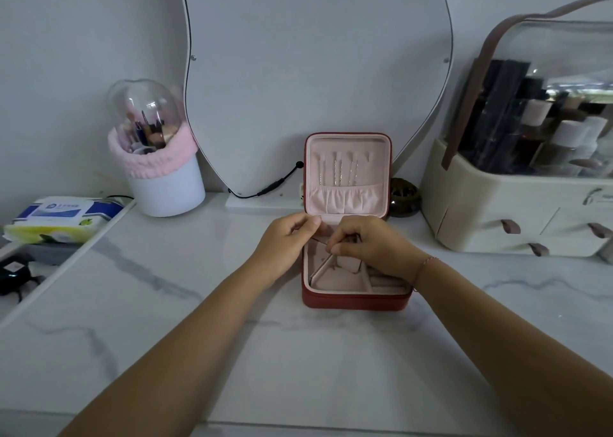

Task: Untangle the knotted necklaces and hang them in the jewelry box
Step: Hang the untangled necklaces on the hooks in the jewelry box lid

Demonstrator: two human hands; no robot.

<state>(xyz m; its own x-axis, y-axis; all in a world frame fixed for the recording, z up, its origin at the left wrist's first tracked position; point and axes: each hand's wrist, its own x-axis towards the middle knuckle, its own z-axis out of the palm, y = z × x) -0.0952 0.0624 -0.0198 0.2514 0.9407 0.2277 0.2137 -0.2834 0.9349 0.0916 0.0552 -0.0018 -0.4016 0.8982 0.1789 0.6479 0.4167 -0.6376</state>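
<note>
**Forearms out, both hands busy at the jewelry box**

Two bare forearms stretch across the marble top [166,304] and meet at the open jewelry box [351,299]. Several necklaces [335,171] hang from the hooks in its upright lid, their lower ends tucked into the gathered pocket. The rest of the work seems to be under the fingers.

Chains like these are featherlight, limp and slippery. I'd guess they kink readily and could snap if yanked. They are best taken with fingertips near the clasp or on either side of a knot, then teased loose, never pulled.

The left hand [287,237] sits at the box's rear left corner by the hinge, fingers curled and thumb against forefinger. The right hand [365,242] arches over the tray, wrist raised, thumb and forefinger pinched together pointing down. Whether either hand has a chain I cannot tell, as anything there is too fine to make out.
</note>
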